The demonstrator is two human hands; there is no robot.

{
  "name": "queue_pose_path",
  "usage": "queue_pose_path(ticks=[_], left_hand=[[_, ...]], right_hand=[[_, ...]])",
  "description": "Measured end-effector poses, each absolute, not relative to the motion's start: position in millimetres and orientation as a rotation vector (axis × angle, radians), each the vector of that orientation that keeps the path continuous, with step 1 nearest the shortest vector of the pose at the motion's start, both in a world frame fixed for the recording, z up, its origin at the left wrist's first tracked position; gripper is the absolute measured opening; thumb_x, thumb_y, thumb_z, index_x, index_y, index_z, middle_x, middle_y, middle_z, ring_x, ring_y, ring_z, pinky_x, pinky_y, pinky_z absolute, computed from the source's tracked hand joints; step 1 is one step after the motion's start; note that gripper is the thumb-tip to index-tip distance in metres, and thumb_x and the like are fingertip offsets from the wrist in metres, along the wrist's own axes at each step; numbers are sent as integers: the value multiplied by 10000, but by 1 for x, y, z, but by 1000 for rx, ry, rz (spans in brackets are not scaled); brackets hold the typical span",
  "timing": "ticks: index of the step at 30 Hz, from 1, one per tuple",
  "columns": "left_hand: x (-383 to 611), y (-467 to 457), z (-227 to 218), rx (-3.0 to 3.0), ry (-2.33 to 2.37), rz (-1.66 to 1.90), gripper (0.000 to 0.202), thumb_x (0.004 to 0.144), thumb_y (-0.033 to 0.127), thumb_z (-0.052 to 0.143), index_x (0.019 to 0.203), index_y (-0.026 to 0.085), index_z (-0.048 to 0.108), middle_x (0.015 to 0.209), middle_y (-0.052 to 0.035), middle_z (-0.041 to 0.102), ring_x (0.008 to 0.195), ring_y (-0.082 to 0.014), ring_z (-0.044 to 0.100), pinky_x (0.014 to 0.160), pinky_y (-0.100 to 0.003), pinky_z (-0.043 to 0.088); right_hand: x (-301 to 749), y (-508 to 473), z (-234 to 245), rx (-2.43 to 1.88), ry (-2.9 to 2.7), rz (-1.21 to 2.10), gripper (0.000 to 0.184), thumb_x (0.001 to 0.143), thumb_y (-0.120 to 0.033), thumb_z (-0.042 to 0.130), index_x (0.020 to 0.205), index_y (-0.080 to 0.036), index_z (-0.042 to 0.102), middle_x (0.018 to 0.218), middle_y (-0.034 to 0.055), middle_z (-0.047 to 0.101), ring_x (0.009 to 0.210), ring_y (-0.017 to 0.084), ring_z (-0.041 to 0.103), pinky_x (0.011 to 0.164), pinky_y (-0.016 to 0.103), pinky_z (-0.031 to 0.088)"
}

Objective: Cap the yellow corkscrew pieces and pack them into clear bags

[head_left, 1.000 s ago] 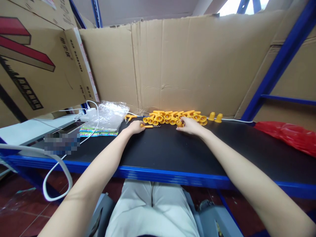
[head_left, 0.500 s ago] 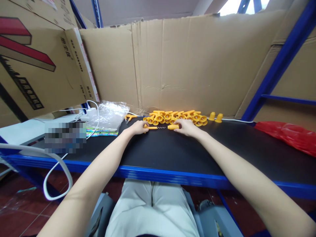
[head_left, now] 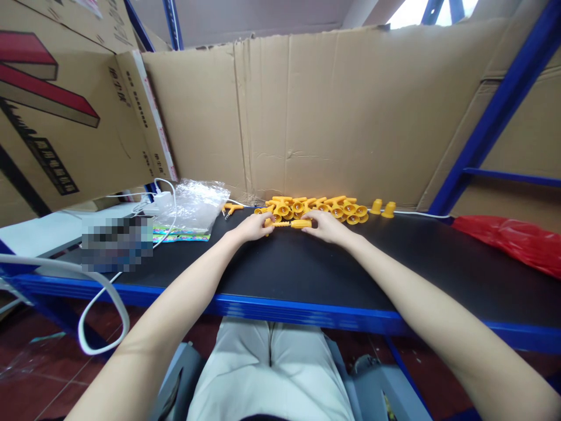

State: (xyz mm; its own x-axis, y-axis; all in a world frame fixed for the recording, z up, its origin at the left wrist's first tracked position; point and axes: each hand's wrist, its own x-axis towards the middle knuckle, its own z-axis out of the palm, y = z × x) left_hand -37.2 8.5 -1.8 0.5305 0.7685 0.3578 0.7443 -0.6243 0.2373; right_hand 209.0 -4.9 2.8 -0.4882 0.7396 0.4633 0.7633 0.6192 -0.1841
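Note:
Over the black shelf top, my left hand (head_left: 259, 226) is closed round the handle end of a yellow corkscrew (head_left: 281, 224), whose ribbed shaft points right. My right hand (head_left: 323, 227) pinches a yellow sleeve (head_left: 301, 223) from its right end. The two pieces lie in line. The sleeve's left end meets the corkscrew's tip, and the metal spiral is mostly hidden. Behind my hands is a heap of yellow bell-ended corkscrews (head_left: 335, 207). To the left of the heap lies a yellow T-shaped handle with a bare metal spiral (head_left: 234, 207).
Two yellow bell-shaped caps (head_left: 388, 209) stand right of the heap. A clear plastic bag (head_left: 193, 204) and a white cable (head_left: 173, 216) are at left. A red plastic bag (head_left: 511, 242) lies at right. Cardboard (head_left: 350, 117) walls the back; a blue beam (head_left: 307, 310) edges the front.
My hands have come closer together, the left moving right and the right slightly left. The spiral, bare in the gap before, is now mostly inside the sleeve.

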Motion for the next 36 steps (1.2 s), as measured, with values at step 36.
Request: queue_pose_path(ticks=[36], left_hand=[[-32,4,-2,2742,1366,981,233,746,281,501,958,188,530,736,-14,584,635,-134,521,617,-232,380]], right_hand=[[216,-9,8,-1104,-2023,772,301,779,-262,552,1053,-154,489,1016,102,608,795,156,634,792,349,485]])
